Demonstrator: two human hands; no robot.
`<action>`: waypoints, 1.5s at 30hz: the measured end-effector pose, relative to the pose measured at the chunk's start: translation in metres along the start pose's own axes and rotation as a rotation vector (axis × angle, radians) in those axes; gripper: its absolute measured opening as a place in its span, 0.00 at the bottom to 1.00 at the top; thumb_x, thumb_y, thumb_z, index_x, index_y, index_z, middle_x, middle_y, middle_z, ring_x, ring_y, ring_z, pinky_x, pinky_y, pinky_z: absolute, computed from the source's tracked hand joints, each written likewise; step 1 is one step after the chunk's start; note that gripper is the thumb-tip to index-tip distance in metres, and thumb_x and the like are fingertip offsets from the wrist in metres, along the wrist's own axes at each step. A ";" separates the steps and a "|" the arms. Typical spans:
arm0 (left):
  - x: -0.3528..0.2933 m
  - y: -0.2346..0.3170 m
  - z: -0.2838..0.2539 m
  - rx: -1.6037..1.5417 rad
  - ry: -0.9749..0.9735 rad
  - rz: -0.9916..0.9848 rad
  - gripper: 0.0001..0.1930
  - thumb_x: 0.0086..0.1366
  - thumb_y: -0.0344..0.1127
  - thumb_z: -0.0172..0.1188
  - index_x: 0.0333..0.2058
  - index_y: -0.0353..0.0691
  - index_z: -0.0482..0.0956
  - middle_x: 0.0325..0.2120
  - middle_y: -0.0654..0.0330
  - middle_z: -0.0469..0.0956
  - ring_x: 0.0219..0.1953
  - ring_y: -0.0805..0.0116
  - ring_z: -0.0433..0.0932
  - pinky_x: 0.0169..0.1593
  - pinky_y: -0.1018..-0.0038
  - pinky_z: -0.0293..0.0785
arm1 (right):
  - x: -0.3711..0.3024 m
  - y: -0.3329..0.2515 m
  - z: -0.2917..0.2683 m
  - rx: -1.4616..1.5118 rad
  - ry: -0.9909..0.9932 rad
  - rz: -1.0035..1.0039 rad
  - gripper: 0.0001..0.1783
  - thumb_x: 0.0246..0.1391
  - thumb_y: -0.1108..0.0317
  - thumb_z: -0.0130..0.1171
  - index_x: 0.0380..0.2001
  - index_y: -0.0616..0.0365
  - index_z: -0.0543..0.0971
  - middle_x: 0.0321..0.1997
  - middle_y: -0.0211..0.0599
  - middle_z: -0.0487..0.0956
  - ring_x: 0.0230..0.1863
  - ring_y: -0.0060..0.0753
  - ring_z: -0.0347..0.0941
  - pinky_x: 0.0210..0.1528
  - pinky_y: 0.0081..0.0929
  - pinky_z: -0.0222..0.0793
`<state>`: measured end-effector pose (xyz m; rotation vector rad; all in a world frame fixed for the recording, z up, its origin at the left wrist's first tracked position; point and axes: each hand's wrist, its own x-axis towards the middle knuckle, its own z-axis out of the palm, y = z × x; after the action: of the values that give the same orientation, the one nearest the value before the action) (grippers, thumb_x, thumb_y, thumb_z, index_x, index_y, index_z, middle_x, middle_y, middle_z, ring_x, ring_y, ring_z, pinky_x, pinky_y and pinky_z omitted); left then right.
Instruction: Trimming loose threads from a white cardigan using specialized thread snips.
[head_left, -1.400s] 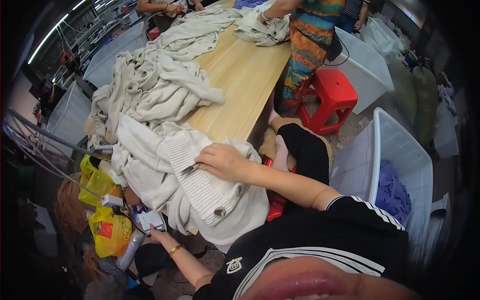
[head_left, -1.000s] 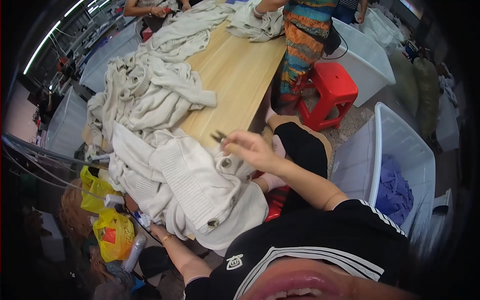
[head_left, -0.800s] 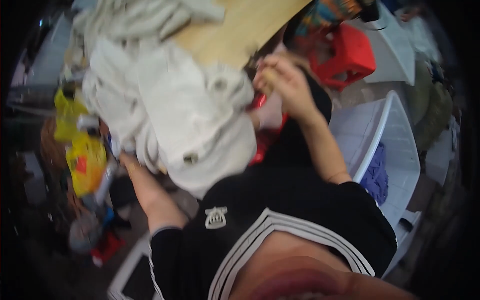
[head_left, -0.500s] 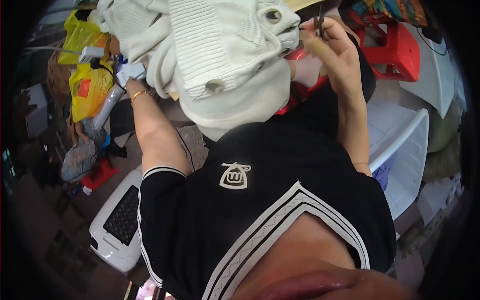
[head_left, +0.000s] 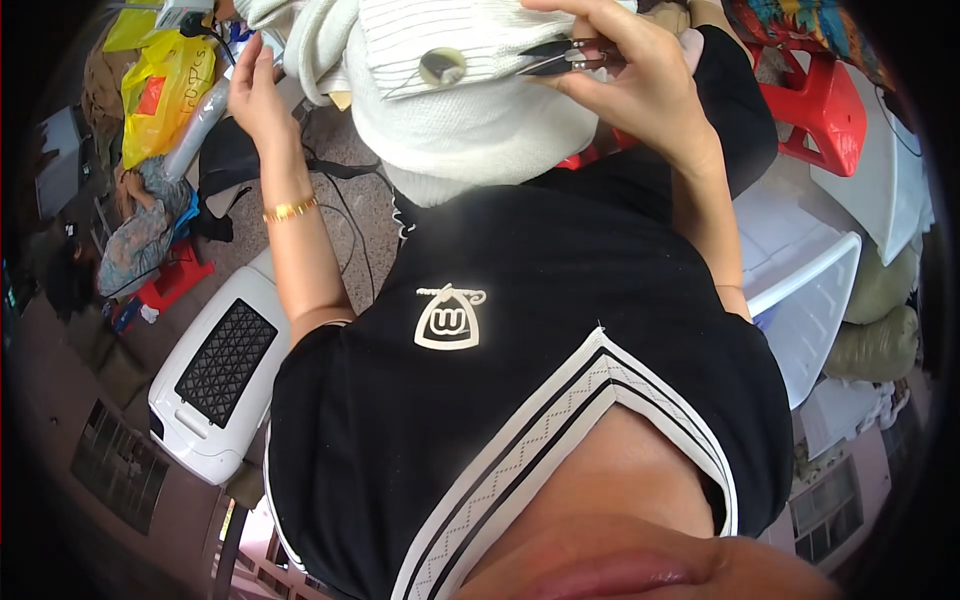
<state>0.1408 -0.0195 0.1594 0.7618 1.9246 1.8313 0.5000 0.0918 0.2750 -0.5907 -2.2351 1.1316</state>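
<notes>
In my right hand (head_left: 655,90) is a pair of small thread snips (head_left: 592,58), its dark blades pointing left over the white knitted garment (head_left: 470,150). The fingers close round its handle. A ribbed band of the garment carries a large round button (head_left: 442,67), just left of the blade tips, with a loose thread beside it. To the left of the garment, my left hand (head_left: 262,105) is raised with its fingers stretched upward and nothing visible in them. A gold bracelet (head_left: 290,210) circles that wrist.
Yellow plastic bags (head_left: 170,95) and a black plug with cable (head_left: 195,25) lie beyond my left hand. Another person (head_left: 145,235) sits at the far left. A white appliance with a black grille (head_left: 228,360) stands near left. Right are a red stool (head_left: 825,110) and a translucent bin (head_left: 815,310).
My left hand has drawn back from the white box, toward me. My right hand has moved nearer and left, bringing the snips over the ribbed band near the button.
</notes>
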 end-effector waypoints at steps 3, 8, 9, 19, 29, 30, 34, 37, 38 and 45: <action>-0.059 0.093 0.037 0.161 -0.181 0.560 0.12 0.62 0.27 0.65 0.45 0.35 0.84 0.39 0.60 0.80 0.36 0.72 0.76 0.39 0.80 0.72 | -0.014 0.011 -0.001 0.104 0.070 0.052 0.29 0.46 0.77 0.71 0.54 0.63 0.76 0.33 0.27 0.77 0.29 0.11 0.68 0.30 0.12 0.62; -0.090 0.136 0.052 0.466 -0.566 0.864 0.19 0.46 0.30 0.77 0.40 0.40 0.86 0.33 0.61 0.78 0.32 0.72 0.74 0.33 0.78 0.70 | -0.013 0.034 0.019 0.784 0.402 -0.049 0.17 0.53 0.82 0.65 0.47 0.65 0.75 0.35 0.24 0.76 0.32 0.09 0.69 0.35 0.09 0.62; -0.091 0.130 0.052 0.515 -0.599 0.834 0.19 0.46 0.31 0.77 0.40 0.40 0.87 0.33 0.61 0.78 0.32 0.71 0.74 0.33 0.78 0.70 | -0.005 0.037 0.029 1.182 0.422 -0.216 0.17 0.54 0.82 0.64 0.47 0.64 0.75 0.35 0.24 0.76 0.32 0.09 0.69 0.35 0.09 0.63; -0.091 0.121 0.087 0.457 -0.423 0.803 0.10 0.57 0.28 0.70 0.39 0.39 0.87 0.32 0.63 0.77 0.35 0.73 0.73 0.37 0.80 0.70 | -0.004 0.001 0.033 0.214 0.202 -0.123 0.26 0.41 0.79 0.67 0.49 0.64 0.80 0.28 0.31 0.75 0.25 0.20 0.66 0.28 0.19 0.60; -0.088 0.133 0.068 0.506 -0.520 0.787 0.15 0.52 0.27 0.72 0.41 0.40 0.86 0.38 0.58 0.74 0.32 0.70 0.73 0.36 0.76 0.72 | 0.018 0.002 0.034 0.091 0.135 -0.172 0.31 0.36 0.80 0.63 0.51 0.61 0.81 0.22 0.34 0.72 0.23 0.29 0.68 0.27 0.24 0.62; -0.087 0.134 0.066 0.539 -0.536 0.772 0.15 0.52 0.27 0.72 0.41 0.41 0.86 0.38 0.58 0.74 0.31 0.70 0.73 0.36 0.77 0.72 | 0.020 0.002 0.035 0.068 0.146 -0.193 0.30 0.36 0.80 0.63 0.51 0.60 0.81 0.22 0.34 0.72 0.23 0.30 0.68 0.27 0.24 0.63; -0.087 0.135 0.067 0.561 -0.531 0.804 0.16 0.51 0.25 0.72 0.41 0.41 0.86 0.38 0.58 0.75 0.30 0.71 0.72 0.34 0.77 0.72 | 0.024 0.002 0.041 0.011 0.192 -0.238 0.29 0.37 0.80 0.63 0.50 0.60 0.82 0.22 0.35 0.73 0.22 0.31 0.71 0.25 0.24 0.64; -0.085 0.130 0.068 0.535 -0.533 0.827 0.16 0.52 0.24 0.71 0.41 0.41 0.86 0.38 0.58 0.75 0.29 0.71 0.72 0.33 0.77 0.71 | 0.037 0.037 0.059 -0.053 0.343 -0.475 0.28 0.39 0.79 0.64 0.49 0.60 0.82 0.22 0.35 0.74 0.22 0.30 0.71 0.24 0.24 0.64; -0.086 0.128 0.069 0.517 -0.524 0.837 0.16 0.52 0.24 0.70 0.41 0.41 0.86 0.38 0.58 0.75 0.29 0.71 0.72 0.34 0.77 0.71 | 0.040 0.049 0.062 -0.107 0.463 -0.706 0.27 0.40 0.78 0.65 0.49 0.60 0.82 0.22 0.35 0.74 0.21 0.29 0.71 0.23 0.24 0.64; -0.083 0.128 0.065 0.479 -0.542 0.753 0.16 0.53 0.23 0.70 0.42 0.41 0.86 0.36 0.59 0.76 0.30 0.71 0.73 0.35 0.78 0.72 | 0.028 0.019 0.049 -0.033 0.202 -0.297 0.18 0.53 0.74 0.62 0.49 0.62 0.81 0.26 0.36 0.78 0.25 0.30 0.75 0.27 0.23 0.68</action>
<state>0.2613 -0.0188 0.2736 2.1158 1.8210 1.2378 0.4495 0.0904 0.2434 -0.3531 -2.0862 0.8484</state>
